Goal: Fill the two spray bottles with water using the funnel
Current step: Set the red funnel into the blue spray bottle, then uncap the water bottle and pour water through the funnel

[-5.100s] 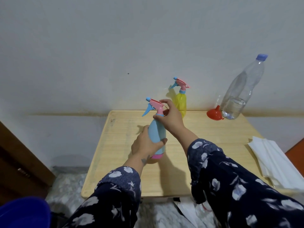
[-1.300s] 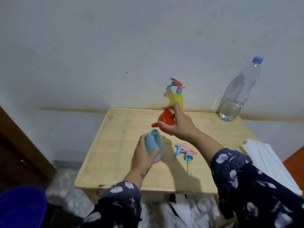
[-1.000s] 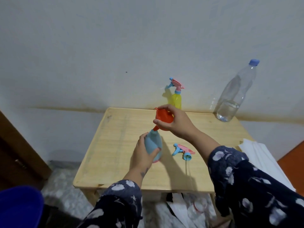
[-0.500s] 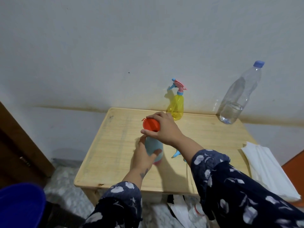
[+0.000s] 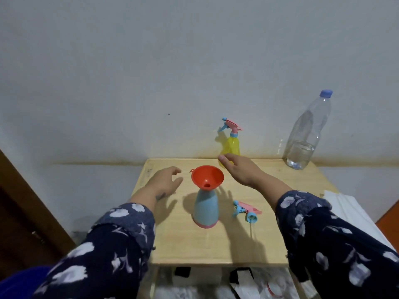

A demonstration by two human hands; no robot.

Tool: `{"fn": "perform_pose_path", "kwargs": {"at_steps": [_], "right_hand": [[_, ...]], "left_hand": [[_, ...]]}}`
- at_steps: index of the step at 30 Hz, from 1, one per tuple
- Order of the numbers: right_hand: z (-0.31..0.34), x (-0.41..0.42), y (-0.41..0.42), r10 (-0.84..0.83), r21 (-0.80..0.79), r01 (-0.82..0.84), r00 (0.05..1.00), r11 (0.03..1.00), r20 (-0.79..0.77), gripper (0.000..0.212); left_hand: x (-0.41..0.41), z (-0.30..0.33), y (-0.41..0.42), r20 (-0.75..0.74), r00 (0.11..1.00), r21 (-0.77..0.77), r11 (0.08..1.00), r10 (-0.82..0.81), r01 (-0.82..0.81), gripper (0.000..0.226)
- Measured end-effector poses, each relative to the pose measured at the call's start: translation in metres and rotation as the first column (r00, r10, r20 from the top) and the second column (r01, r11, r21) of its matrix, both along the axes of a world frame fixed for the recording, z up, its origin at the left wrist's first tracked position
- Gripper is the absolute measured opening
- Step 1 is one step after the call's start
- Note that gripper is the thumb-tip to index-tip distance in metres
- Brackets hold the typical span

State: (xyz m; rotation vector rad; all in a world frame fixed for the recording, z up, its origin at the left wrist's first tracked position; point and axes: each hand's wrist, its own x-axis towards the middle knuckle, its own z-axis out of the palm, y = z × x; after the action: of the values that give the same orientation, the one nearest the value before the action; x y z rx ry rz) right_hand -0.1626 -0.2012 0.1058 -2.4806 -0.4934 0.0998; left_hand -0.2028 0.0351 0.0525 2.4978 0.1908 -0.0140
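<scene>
Standing unheld between two open, empty hands, left hand [image 5: 165, 181] and right hand [image 5: 239, 169], the blue spray bottle [image 5: 206, 209] is risking tipping under its top-heavy funnel [image 5: 207, 176].

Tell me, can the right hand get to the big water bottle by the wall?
Probably yes. The right hand is open and holds nothing, and the bare table between it and the water bottle has nothing in the way.

Red funnel [image 5: 207, 176]; blue bottle [image 5: 206, 209], pink base; yellow bottle [image 5: 232, 147]; navy floral sleeves [image 5: 336, 231].
</scene>
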Motion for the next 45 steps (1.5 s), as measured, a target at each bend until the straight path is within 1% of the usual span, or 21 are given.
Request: {"fn": "perform_pose_path", "kwargs": {"at_steps": [3,5,9,11,15,19,23,27,29,32,35,40,42,45], "right_hand": [[0.010,0.009,-0.020,-0.044,-0.168,0.032,0.997,0.985,-0.068,0.047],[0.017,0.011,-0.035,-0.082,-0.228,0.056,0.991,0.972,-0.103,0.048],[0.023,0.015,-0.070,-0.169,-0.245,0.138,0.980,0.960,-0.108,0.047],[0.023,0.020,-0.092,-0.212,-0.249,0.177,0.969,0.952,-0.124,0.046],[0.025,0.033,-0.143,-0.297,-0.253,0.258,0.946,0.932,-0.129,0.048],[0.024,0.050,-0.193,-0.370,-0.251,0.328,0.918,0.911,-0.141,0.049],[0.014,0.081,-0.236,-0.425,-0.179,0.400,0.895,0.899,-0.135,0.054],[0.004,0.126,-0.270,-0.452,-0.085,0.444,0.881,0.892,-0.136,0.060],[0.001,0.154,-0.284,-0.463,-0.009,0.466,0.876,0.885,-0.131,0.065],[-0.005,0.195,-0.298,-0.465,0.152,0.488,0.870,0.860,-0.163,0.076],[-0.011,0.229,-0.304,-0.432,0.286,0.474,0.879,0.833,-0.200,0.087],[-0.026,0.261,-0.302,-0.375,0.421,0.425,0.905,0.801,-0.200,0.086],[-0.034,0.265,-0.302,-0.374,0.466,0.420,0.907,0.778,-0.194,0.086],[-0.039,0.265,-0.303,-0.399,0.499,0.421,0.903,0.757,-0.156,0.084]], "left_hand": [[0.019,0.041,-0.002,0.088,0.995,0.059,0.998,-0.037,0.032,0.039],[0.032,0.060,-0.013,0.102,0.992,0.070,0.995,-0.079,0.072,0.040],[0.055,0.081,-0.055,0.102,0.975,0.086,0.978,-0.199,0.191,0.044],[0.068,0.087,-0.084,0.078,0.963,0.096,0.963,-0.259,0.252,0.046],[0.095,0.089,-0.143,0.010,0.926,0.101,0.922,-0.377,0.375,0.048],[0.123,0.083,-0.203,0.019,0.898,0.077,0.896,-0.440,0.437,0.047],[0.159,0.067,-0.257,0.014,0.888,0.016,0.888,-0.459,0.459,0.050],[0.203,0.047,-0.306,-0.005,0.907,-0.078,0.904,-0.422,0.420,0.062],[0.225,0.039,-0.328,0.011,0.917,-0.132,0.909,-0.398,0.396,0.074],[0.256,0.026,-0.358,0.037,0.932,-0.236,0.903,-0.361,0.359,0.094],[0.285,0.011,-0.382,0.053,0.953,-0.342,0.891,-0.299,0.298,0.103],[0.313,-0.020,-0.412,0.107,0.976,-0.471,0.856,-0.188,0.216,0.112],[0.318,-0.031,-0.421,0.145,0.980,-0.497,0.846,-0.136,0.191,0.114],[0.316,-0.039,-0.428,0.199,0.978,-0.522,0.839,-0.055,0.154,0.111]]}}
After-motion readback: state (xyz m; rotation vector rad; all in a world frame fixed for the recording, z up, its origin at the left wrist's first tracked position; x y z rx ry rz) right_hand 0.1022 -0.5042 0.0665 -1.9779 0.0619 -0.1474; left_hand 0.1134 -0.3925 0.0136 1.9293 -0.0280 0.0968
